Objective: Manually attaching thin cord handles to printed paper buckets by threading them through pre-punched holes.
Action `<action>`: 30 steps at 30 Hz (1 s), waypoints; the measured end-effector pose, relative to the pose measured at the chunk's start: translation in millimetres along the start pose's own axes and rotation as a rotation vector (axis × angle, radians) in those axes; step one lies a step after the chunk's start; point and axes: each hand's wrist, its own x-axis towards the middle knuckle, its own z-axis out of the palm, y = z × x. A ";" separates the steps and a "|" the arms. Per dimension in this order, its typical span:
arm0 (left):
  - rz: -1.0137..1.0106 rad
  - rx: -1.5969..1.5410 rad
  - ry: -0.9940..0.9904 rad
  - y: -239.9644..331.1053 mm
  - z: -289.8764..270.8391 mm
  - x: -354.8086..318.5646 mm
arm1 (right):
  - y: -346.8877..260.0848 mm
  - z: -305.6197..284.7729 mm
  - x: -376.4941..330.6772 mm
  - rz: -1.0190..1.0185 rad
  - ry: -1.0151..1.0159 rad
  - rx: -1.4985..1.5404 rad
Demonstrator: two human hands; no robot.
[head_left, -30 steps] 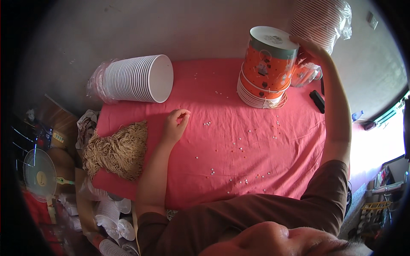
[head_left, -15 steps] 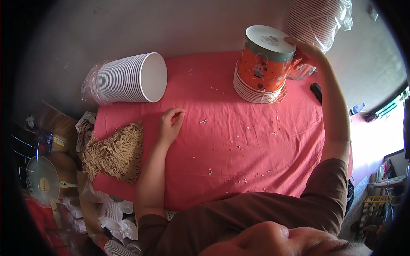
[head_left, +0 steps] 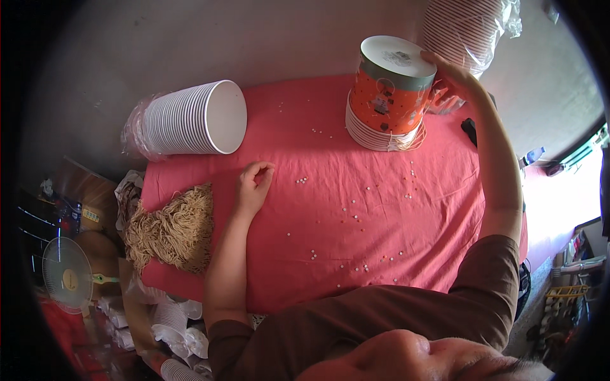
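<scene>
Across the middle of the view we are looking down on the counter (head_left: 394, 254), spread with a pink-red cloth whose left edge is dropping away beside the heap of pale noodles (head_left: 168, 228) and whose right edge is ending just past our right elbow. Most of the cloth is lying open between our two arms, dotted only with small white and orange crumbs (head_left: 356, 219).

At the far left corner a sleeve of white paper bowls (head_left: 190, 119) is lying on its side in clear wrap, its open mouth facing the centre. At the far right a stack of orange printed tubs (head_left: 389, 95) is standing upright on a pile of white rims, topped by a round white lid with a small grey label; the stack is leaning slightly left. Behind it a second striped sleeve of cups (head_left: 467, 28) is sitting in clear plastic against the wall.

Our right hand (head_left: 454, 76) is resting against the top rim of the orange stack, fingers curved around its far side. Our left hand (head_left: 254, 184) is lying on the bare cloth, fingers curled narrow and holding nothing we can see. A small dark object (head_left: 469, 130) is lying just beyond our right forearm.
</scene>
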 end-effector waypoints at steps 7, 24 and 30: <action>0.009 0.001 0.005 -0.4 -0.2 -0.4 | 3.4 6.6 -5.7 -0.126 0.170 -0.077; 0.010 -0.003 -0.001 -7.1 2.6 1.3 | -74.5 148.8 -64.4 -1.431 0.497 -0.512; 0.086 -0.013 0.240 4.7 -5.7 4.4 | -94.6 282.2 -27.4 -1.410 0.078 -0.459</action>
